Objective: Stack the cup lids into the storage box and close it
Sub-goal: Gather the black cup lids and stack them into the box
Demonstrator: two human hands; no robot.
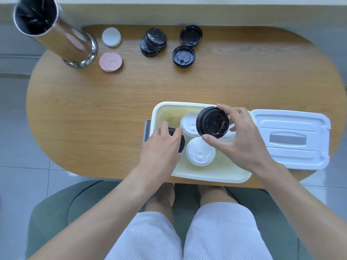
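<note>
The white storage box (210, 178) stands open at the table's near edge. Inside it are white cup lids (200, 152), one in front and one behind. My right hand (238, 136) holds a black lid stack (212, 122) above the box's middle. My left hand (161, 147) rests on another black lid (179, 141) at the box's left side, mostly covering it. The box cover (293, 139) lies flat on the table to the right of the box. Loose black lids (153, 43) remain at the far side, with one (191, 35) upside down and another (183, 56) in front of it.
A tall metal canister (56, 32) of dark straws stands at the far left. White (111, 36) and pink (110, 61) round coasters lie beside it. The oval wooden table (93, 119) ends near my knees; a green chair is below.
</note>
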